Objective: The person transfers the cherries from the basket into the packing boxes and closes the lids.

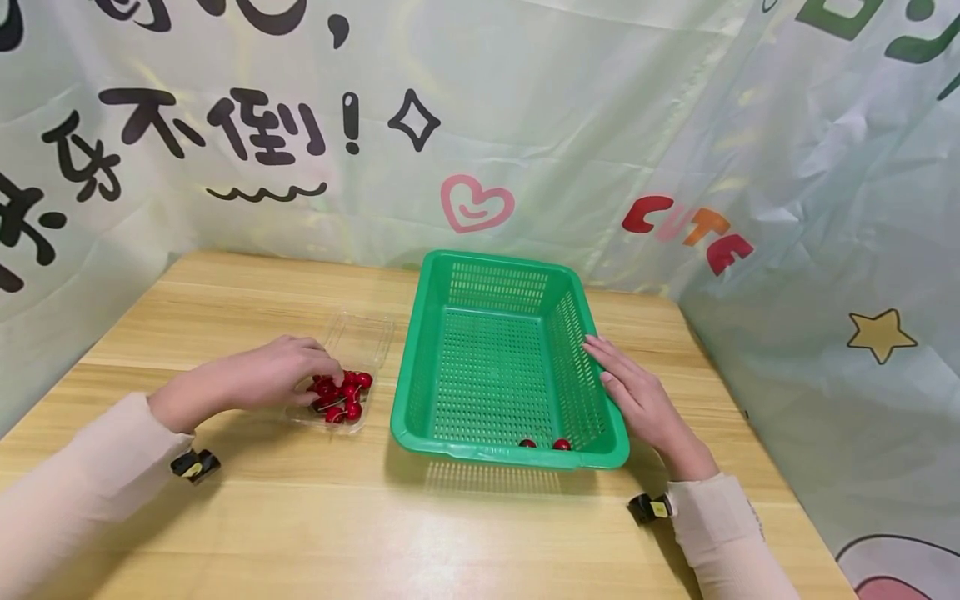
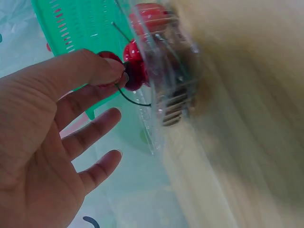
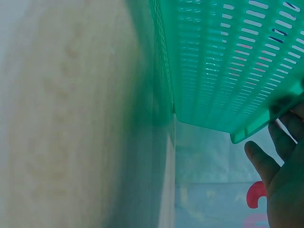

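Observation:
In the left wrist view my left hand [image 2: 52, 118] pinches a red cherry [image 2: 108, 55] between thumb and index finger, its other fingers spread. A thin dark stem curves down beside the fingertips. More cherries [image 1: 352, 392] lie in a clear plastic box [image 1: 365, 340], which the left hand reaches over from the left in the head view. My right hand [image 1: 637, 392] rests on the right rim of a green basket [image 1: 510, 453], its fingers straight along the edge. Inside the basket, two cherries [image 1: 562, 445] sit by the near wall.
Both containers stand on a wooden table [image 1: 315, 517]. A printed cloth [image 1: 555, 100] with lettering and drawings hangs behind the table and along its sides. The box's lid part lies folded back toward the cloth. Each sleeve cuff has a small black camera [image 1: 649, 508].

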Tool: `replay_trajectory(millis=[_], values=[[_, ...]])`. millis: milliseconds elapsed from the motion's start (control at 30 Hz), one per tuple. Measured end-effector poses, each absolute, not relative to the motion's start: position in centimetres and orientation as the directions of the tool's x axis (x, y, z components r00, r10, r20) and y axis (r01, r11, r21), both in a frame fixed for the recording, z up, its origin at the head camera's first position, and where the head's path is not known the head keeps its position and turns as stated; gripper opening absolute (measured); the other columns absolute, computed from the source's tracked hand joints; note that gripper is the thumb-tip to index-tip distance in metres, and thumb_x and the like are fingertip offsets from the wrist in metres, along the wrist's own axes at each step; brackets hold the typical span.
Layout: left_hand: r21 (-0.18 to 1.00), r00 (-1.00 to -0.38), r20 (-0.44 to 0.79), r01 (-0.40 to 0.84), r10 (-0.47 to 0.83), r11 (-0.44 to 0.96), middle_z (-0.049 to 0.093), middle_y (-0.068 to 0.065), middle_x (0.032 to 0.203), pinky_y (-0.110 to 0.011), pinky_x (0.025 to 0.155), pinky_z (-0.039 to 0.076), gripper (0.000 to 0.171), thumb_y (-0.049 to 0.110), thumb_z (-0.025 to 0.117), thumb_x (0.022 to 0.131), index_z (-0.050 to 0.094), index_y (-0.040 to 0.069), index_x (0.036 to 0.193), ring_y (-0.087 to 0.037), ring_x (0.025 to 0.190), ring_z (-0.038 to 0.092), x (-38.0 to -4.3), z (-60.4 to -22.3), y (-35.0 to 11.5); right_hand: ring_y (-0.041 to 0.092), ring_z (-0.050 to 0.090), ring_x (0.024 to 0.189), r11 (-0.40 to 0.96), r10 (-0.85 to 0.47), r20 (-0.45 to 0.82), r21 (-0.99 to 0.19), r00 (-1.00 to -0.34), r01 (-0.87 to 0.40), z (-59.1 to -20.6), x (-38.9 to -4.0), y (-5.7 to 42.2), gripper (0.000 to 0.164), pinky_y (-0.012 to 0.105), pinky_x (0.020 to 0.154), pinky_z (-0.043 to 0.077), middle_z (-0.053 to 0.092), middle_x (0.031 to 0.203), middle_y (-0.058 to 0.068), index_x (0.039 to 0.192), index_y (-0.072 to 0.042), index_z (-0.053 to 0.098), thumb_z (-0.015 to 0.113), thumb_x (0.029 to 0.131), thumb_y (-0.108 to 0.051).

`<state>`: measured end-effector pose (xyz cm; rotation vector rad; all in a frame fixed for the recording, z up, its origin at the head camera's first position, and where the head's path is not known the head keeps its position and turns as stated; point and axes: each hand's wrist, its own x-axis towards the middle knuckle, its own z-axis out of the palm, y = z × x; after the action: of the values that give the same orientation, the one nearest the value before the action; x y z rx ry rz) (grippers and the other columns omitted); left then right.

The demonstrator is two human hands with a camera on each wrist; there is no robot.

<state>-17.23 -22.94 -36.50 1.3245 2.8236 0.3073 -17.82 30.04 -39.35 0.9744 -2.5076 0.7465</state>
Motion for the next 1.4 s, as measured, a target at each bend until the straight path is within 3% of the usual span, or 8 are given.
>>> replay_trajectory(millis=[167, 333, 600, 867, 1100, 1400], values=[[0.172, -0.623, 0.095, 0.779, 0.777, 0.603, 0.067, 0.005, 0.105, -0.053, 0.086, 0.047, 0.034, -0.001, 0.078, 0.075, 0.067, 0.018, 0.101, -0.028, 0.105, 0.060, -16.5, -36.8, -23.7, 0.025, 0.032, 0.142, 0.630, -0.507, 0.477, -0.362, -0.717, -0.687, -39.2, -17.7, 29.9, 0.043, 0.020, 0.113, 0.019, 0.040, 0.152, 0.007, 0.146, -0.011, 0.047, 0.045, 0.103, -0.008], [0.190, -0.610, 0.082, 0.786, 0.788, 0.589, 0.066, 0.010, 0.099, -0.045, 0.087, 0.050, 0.032, -0.001, 0.079, 0.075, 0.066, 0.019, 0.098, -0.023, 0.101, 0.061, -16.2, -37.3, -24.3, 0.027, 0.033, 0.141, 0.628, -0.506, 0.482, -0.361, -0.715, -0.689, -39.3, -17.8, 29.9, 0.043, 0.021, 0.113, 0.019, 0.041, 0.151, 0.008, 0.145, -0.011, 0.048, 0.046, 0.103, -0.008], [0.242, -0.640, 0.000, 0.746, 0.769, 0.621, 0.068, 0.010, 0.103, -0.046, 0.089, 0.050, 0.029, 0.005, 0.076, 0.077, 0.071, 0.016, 0.104, -0.023, 0.102, 0.061, -15.9, -37.1, -24.8, 0.029, 0.034, 0.141, 0.617, -0.508, 0.497, -0.361, -0.704, -0.699, -39.4, -17.7, 29.9, 0.042, 0.021, 0.113, 0.019, 0.042, 0.151, 0.010, 0.144, -0.009, 0.049, 0.046, 0.102, -0.007], [0.246, -0.667, 0.001, 0.722, 0.745, 0.646, 0.068, 0.008, 0.105, -0.046, 0.088, 0.050, 0.022, 0.008, 0.070, 0.083, 0.072, 0.017, 0.103, -0.022, 0.101, 0.061, -15.8, -36.8, -25.1, 0.028, 0.034, 0.141, 0.616, -0.505, 0.496, -0.365, -0.706, -0.698, -39.4, -17.7, 29.9, 0.043, 0.020, 0.113, 0.019, 0.042, 0.151, 0.009, 0.145, -0.009, 0.048, 0.046, 0.102, -0.007], [0.228, -0.695, 0.059, 0.708, 0.717, 0.668, 0.066, 0.009, 0.105, -0.042, 0.084, 0.051, 0.016, 0.014, 0.067, 0.089, 0.071, 0.018, 0.104, -0.016, 0.097, 0.060, -15.9, -36.7, -24.5, 0.031, 0.034, 0.140, 0.616, -0.508, 0.495, -0.363, -0.705, -0.699, -39.4, -17.7, 29.9, 0.043, 0.020, 0.113, 0.019, 0.042, 0.151, 0.010, 0.144, -0.009, 0.048, 0.046, 0.102, -0.006], [0.205, -0.728, 0.164, 0.685, 0.665, 0.699, 0.067, 0.001, 0.104, -0.044, 0.086, 0.050, 0.018, 0.017, 0.070, 0.089, 0.070, 0.010, 0.106, -0.022, 0.099, 0.061, -16.6, -37.1, -23.9, 0.023, 0.033, 0.142, 0.639, -0.504, 0.469, -0.362, -0.725, -0.678, -39.3, -17.7, 30.1, 0.044, 0.019, 0.112, 0.019, 0.040, 0.152, 0.007, 0.146, -0.012, 0.047, 0.048, 0.102, -0.007]])
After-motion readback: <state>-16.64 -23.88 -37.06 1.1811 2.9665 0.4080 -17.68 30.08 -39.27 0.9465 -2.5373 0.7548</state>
